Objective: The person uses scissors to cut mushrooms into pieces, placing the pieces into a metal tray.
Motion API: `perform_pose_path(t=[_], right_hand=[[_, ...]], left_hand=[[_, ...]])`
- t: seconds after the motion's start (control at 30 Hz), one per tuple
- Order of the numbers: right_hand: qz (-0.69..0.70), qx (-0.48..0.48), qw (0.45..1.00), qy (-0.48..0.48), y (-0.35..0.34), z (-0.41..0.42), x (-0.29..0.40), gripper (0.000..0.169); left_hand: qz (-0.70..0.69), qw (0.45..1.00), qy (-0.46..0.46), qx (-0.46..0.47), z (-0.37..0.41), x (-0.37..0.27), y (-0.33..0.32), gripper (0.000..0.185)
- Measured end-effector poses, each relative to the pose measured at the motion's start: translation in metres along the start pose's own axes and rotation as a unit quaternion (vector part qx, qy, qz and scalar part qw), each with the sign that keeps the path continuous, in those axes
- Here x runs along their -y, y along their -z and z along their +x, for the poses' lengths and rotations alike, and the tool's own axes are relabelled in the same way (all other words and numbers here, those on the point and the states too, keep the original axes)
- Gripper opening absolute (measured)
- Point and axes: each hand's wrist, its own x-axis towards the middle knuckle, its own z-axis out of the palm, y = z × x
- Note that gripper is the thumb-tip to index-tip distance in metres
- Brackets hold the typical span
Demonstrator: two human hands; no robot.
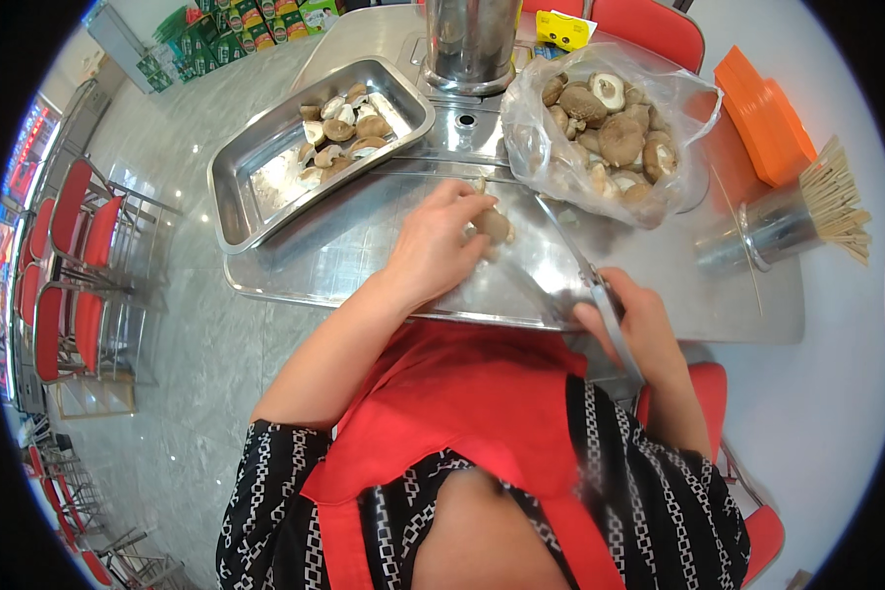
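My left hand grips a brown mushroom just above the metal tabletop. To its right, my right hand holds a pair of metal scissors; the long blades are spread, one pointing away from me, the other blurred towards the mushroom. A steel tray lies at the left, with cut mushroom pieces inside. Beyond my right hand is a clear plastic bag, open at the top and full of whole shiitake-like mushrooms.
A steel cylinder stands at the back centre. On the right, a metal holder with wooden skewers lies near orange trays. One loose skewer rests beside it. Red chairs border the table.
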Motion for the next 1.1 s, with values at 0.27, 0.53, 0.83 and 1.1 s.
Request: perform_pose_path(t=[0.27, 0.53, 0.83, 1.1], right_hand=[[0.046, -0.016, 0.999, 0.001, 0.003, -0.007, -0.025, 0.037], [0.025, 0.023, 0.999, -0.005, 0.015, -0.004, -0.011, 0.043], [0.087, -0.009, 0.996, 0.026, 0.024, -0.013, -0.029, 0.043], [0.121, -0.065, 0.991, -0.006, 0.042, -0.038, -0.05, 0.043]], left_hand=[[-0.123, 0.986, 0.091, -0.062, 0.015, -0.018, 0.011, 0.028], [0.031, 0.964, 0.146, -0.22, 0.055, 0.033, 0.112, 0.029], [-0.014, 0.994, -0.094, -0.052, 0.097, -0.036, 0.028, 0.017], [0.26, 0.923, -0.178, 0.223, 0.13, -0.07, -0.031, 0.014]])
